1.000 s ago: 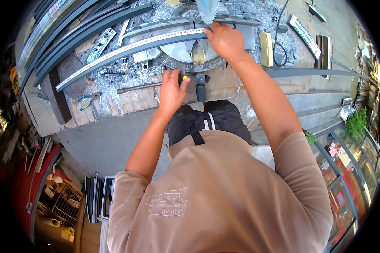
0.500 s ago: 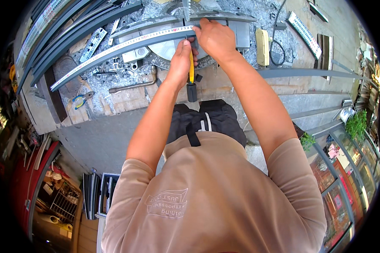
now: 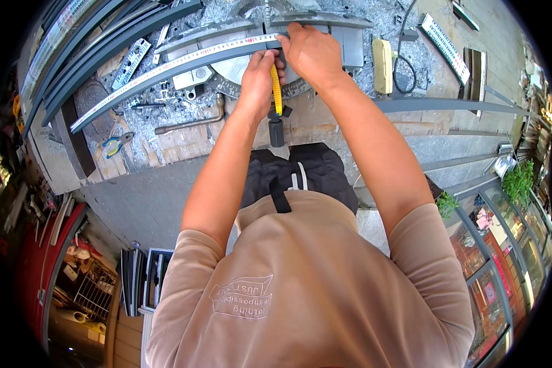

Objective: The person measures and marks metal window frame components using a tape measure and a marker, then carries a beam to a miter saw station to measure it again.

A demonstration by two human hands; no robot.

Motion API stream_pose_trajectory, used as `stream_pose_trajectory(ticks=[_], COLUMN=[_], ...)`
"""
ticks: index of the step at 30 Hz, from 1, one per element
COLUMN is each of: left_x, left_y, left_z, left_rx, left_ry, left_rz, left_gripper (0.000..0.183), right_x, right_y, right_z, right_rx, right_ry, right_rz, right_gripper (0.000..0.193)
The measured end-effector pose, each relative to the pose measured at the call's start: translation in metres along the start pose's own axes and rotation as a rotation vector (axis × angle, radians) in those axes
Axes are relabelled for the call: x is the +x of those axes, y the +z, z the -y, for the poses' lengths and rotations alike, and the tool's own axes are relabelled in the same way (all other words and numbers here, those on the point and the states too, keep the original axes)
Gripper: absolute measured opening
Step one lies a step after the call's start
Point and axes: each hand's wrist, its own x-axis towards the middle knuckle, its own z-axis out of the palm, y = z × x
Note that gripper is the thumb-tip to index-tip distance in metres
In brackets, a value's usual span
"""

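A long dark grey metal bar [image 3: 165,78] lies across the bench and over a mitre saw's round base [image 3: 232,69]. Along its top runs a white measuring tape [image 3: 184,58] with dark and red marks. My right hand [image 3: 314,56] is closed at the right end of the tape, thumb and fingers pinching there; the bar's end is hidden under it. Just left of it, my left hand [image 3: 260,83] is closed with its thumb near the bar's edge. From its fingers a slim yellow strip with dark marks [image 3: 276,92] hangs toward a black handle [image 3: 276,132].
Silvery shavings cover the bench. Pliers [image 3: 116,145] and a bent wrench [image 3: 190,119] lie near its front edge. More grey bars [image 3: 119,55] are stacked at the far left. A cream box-shaped thing [image 3: 382,66] with a black cable [image 3: 414,76] lies right of the saw.
My left hand has moved slightly left and away from me, the yellow strip tilting with it. My right hand stays at the tape's end. The whole view has shifted a little.
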Motion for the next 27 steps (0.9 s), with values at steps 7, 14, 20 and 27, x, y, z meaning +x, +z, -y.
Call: stream_pose_trajectory(ticks=[7,14,20,27], left_x=[-0.0002,0.0014,0.0025,0.0001], left_y=[0.0016,0.0003,-0.0024,-0.0004], left_z=[-0.0016,-0.001,-0.0015,-0.0042], left_rx=[-0.005,-0.003,0.009,-0.004], left_ry=[-0.005,-0.011,-0.009,-0.008], left_rz=[-0.012,-0.017,0.012,0.008], left_gripper=[0.029,0.029,0.029,0.028], right_x=[-0.0001,0.0009,0.0005,-0.0002], right_y=[-0.0012,-0.0004,-0.0024,-0.0023], right_z=[0.0007,0.0006,0.0021,0.0021], right_rx=[-0.015,-0.015,-0.003,0.01], right_ry=[0.007,0.014,0.023,0.024], right_rz=[0.016,0.029,0.03,0.017], right_gripper=[0.035,0.036,0.035,0.034])
